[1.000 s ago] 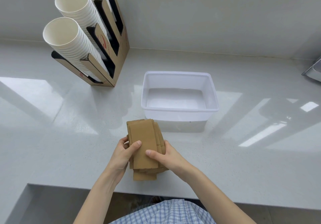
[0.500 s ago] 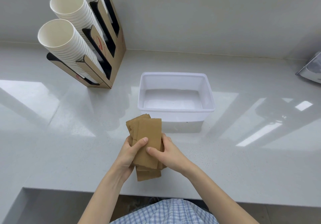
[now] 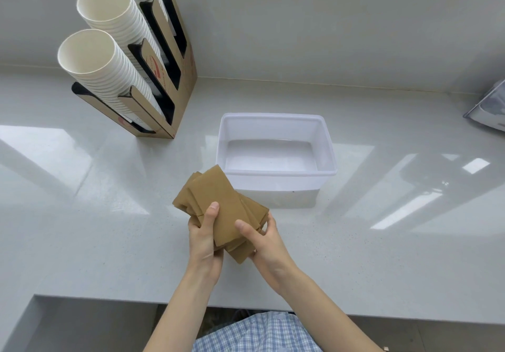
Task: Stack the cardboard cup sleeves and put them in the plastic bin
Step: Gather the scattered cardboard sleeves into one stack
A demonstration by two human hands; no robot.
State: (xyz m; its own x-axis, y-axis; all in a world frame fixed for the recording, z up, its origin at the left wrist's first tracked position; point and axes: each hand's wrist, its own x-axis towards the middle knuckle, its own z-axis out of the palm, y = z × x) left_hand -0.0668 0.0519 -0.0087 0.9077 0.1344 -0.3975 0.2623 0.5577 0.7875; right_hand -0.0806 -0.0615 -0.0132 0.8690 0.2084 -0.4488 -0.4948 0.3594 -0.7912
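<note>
A loose stack of brown cardboard cup sleeves (image 3: pixel 221 204) is held above the white counter, fanned and tilted to the left. My left hand (image 3: pixel 203 239) grips the stack's left side with the thumb on top. My right hand (image 3: pixel 263 238) grips the right side, its thumb also on the top sleeve. Just behind and to the right stands the translucent white plastic bin (image 3: pixel 329 146), with nothing inside it. The stack's upper corner almost reaches the bin's near-left corner.
A cardboard cup dispenser (image 3: pixel 164 78) with rows of white paper cups (image 3: pixel 90 51) stands at the back left. A grey object (image 3: pixel 490 108) pokes in at the right edge. The counter's front edge (image 3: pixel 109 298) runs below my wrists.
The stack has been lifted and turned anticlockwise, its top swinging left and fanning out more. Both hands keep their grip.
</note>
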